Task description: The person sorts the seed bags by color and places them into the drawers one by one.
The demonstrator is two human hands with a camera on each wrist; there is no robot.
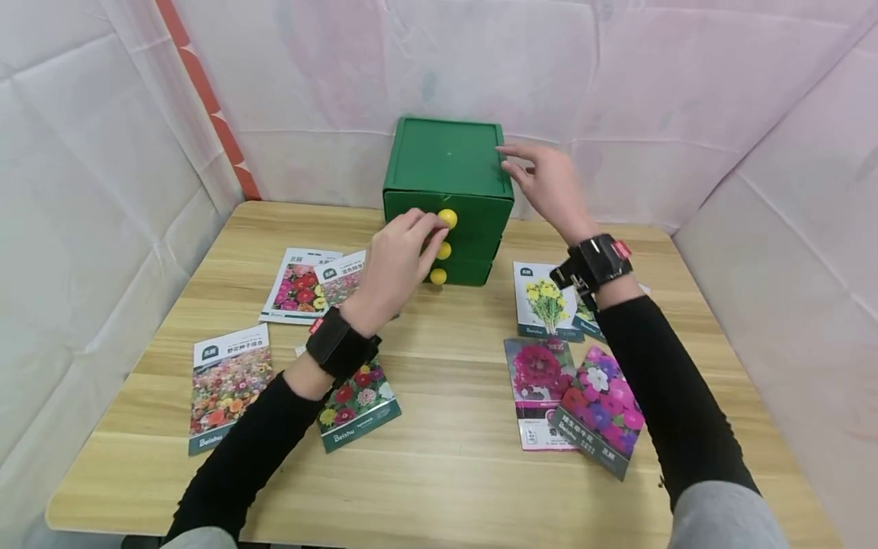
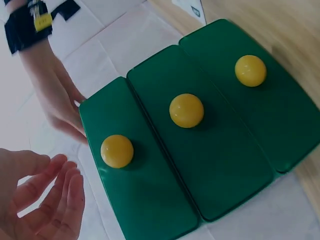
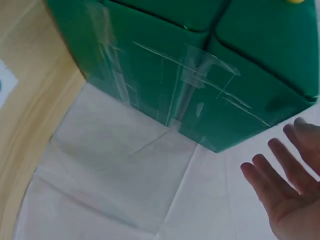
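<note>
The left hand [image 1: 401, 255], fingers loosely open, hovers just before the top round yellow knob [image 1: 447, 219] of the green plastic three-drawer box [image 1: 449, 164], while the open right hand [image 1: 545, 187] steadies its top right edge.

A light wooden table [image 1: 446, 457] carries a green drawer box [image 1: 447, 200] at its far middle edge, standing directly on the wood. Left of the box lie two overlapping seed packets [image 1: 302, 286], with a wildflower packet [image 1: 226, 385] farther left and nearer the front edge, and another packet [image 1: 358, 412] partly under a sleeve. Right of the box lies a yellow-flower packet [image 1: 543, 301] beside a half-hidden one, and nearer the front from these a magenta-flower packet [image 1: 538, 385] is overlapped by a mixed-flower packet [image 1: 604, 412].
</note>
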